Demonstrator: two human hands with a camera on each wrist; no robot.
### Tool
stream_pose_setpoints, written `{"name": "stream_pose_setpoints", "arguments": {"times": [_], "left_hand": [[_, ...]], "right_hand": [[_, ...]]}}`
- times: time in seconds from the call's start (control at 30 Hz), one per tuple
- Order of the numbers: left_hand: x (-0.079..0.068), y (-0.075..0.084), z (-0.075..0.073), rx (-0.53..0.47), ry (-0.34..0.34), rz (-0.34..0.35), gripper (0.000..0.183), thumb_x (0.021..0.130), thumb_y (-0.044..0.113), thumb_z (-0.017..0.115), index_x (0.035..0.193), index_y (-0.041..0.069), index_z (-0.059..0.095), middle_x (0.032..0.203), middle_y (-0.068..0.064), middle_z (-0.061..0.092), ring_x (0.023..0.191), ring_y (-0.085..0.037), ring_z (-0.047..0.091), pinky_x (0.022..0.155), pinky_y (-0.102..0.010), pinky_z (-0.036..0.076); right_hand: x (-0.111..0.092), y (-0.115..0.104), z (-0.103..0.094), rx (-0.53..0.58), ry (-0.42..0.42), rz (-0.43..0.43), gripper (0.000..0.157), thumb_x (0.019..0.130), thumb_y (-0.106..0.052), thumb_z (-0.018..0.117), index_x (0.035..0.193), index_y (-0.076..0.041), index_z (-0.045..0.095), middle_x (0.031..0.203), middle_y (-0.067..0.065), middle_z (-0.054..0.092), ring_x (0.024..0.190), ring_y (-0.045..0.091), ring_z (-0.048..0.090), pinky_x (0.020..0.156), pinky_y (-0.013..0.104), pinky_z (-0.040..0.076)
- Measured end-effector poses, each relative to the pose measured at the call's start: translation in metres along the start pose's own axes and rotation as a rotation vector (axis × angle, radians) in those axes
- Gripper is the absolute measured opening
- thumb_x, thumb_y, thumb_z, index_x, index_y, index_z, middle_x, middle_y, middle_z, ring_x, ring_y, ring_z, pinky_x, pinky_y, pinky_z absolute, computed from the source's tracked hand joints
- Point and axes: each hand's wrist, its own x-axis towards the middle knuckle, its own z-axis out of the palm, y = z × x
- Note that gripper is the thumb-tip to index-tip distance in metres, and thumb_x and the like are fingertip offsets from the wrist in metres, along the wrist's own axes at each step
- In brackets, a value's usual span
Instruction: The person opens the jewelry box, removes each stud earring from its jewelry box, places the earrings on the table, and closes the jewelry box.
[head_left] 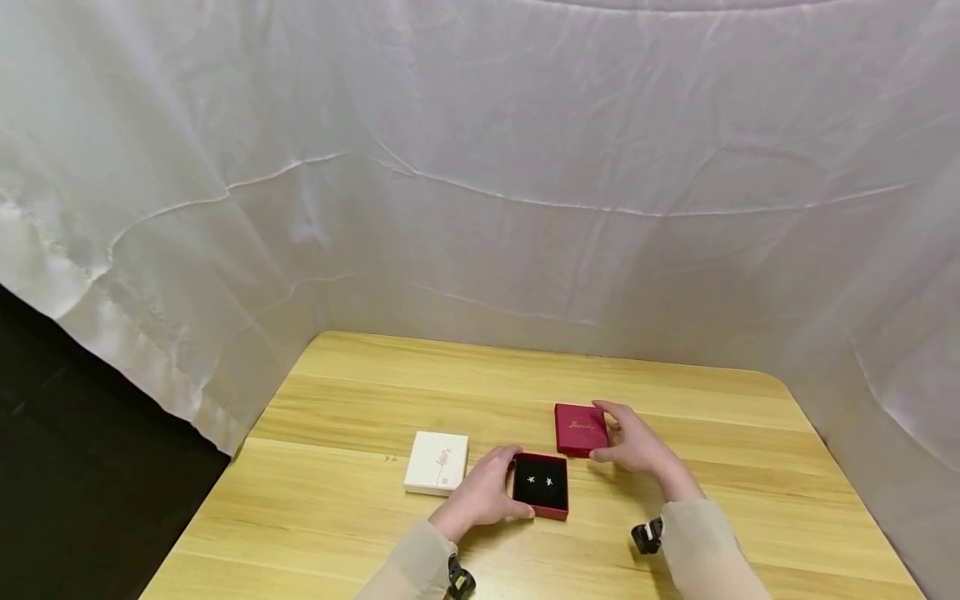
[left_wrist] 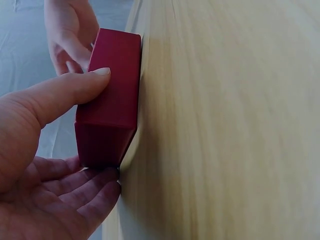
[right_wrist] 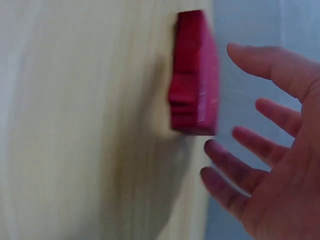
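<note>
In the head view, my left hand [head_left: 483, 495] holds an open red jewelry box base [head_left: 551, 514] by its sides. Its black lining [head_left: 542, 498] carries a pair of small star-shaped earrings [head_left: 549, 482]. The left wrist view shows the thumb on one side of the base [left_wrist: 117, 85] and the fingers at the corner opposite. My right hand [head_left: 637, 443] is beside the red lid [head_left: 580, 429], which has gold lettering on top. Spread fingers and a visible gap to the lid [right_wrist: 207, 95] appear in the right wrist view, with a bow on the lid's side.
A white box [head_left: 437, 461] with a pink flower print lies left of my left hand. Both boxes and the lid rest on a wooden table [head_left: 450, 375]. Pale cloth [head_left: 525, 250] hangs behind the table and along its sides.
</note>
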Motion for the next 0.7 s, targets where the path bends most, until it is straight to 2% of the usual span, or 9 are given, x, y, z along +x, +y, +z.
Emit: {"name": "stream_pose_setpoints", "arguments": {"times": [0.13, 0.3, 0.43, 0.7], "left_hand": [[0.000, 0.000, -0.001, -0.005, 0.003, -0.003, 0.097, 0.063, 0.026, 0.093, 0.142, -0.002, 0.044, 0.138, -0.017, 0.052, 0.124, -0.034, 0.050, 0.104, -0.050, 0.041], [0.000, 0.000, -0.001, -0.005, 0.005, -0.004, 0.097, 0.063, 0.026, 0.093, 0.142, -0.001, 0.044, 0.137, -0.016, 0.053, 0.123, -0.033, 0.051, 0.104, -0.049, 0.042], [0.000, 0.000, -0.001, -0.011, 0.009, 0.003, 0.094, 0.063, 0.026, 0.092, 0.141, 0.000, 0.045, 0.134, -0.014, 0.055, 0.119, -0.030, 0.053, 0.103, -0.046, 0.043], [0.001, 0.000, 0.000, -0.007, 0.005, 0.016, 0.092, 0.064, 0.025, 0.092, 0.139, -0.001, 0.046, 0.131, -0.015, 0.055, 0.116, -0.030, 0.054, 0.102, -0.046, 0.044]], "right_hand": [[-0.013, -0.010, 0.001, 0.027, 0.009, -0.029, 0.062, 0.082, -0.014, 0.079, 0.137, -0.002, 0.052, 0.131, 0.024, 0.055, 0.115, 0.047, 0.054, 0.094, 0.060, 0.046], [-0.024, -0.023, 0.013, 0.038, -0.008, -0.092, 0.038, 0.085, -0.010, 0.076, 0.120, 0.000, 0.064, 0.113, 0.016, 0.066, 0.098, 0.032, 0.063, 0.085, 0.047, 0.053], [-0.027, -0.030, 0.026, 0.066, -0.035, -0.131, 0.032, 0.085, -0.009, 0.075, 0.114, 0.001, 0.066, 0.109, 0.014, 0.066, 0.092, 0.025, 0.063, 0.082, 0.042, 0.055], [-0.029, -0.033, 0.048, 0.044, -0.038, -0.144, 0.023, 0.083, -0.016, 0.078, 0.103, -0.009, 0.070, 0.110, 0.007, 0.064, 0.096, 0.029, 0.064, 0.085, 0.048, 0.054]]}}
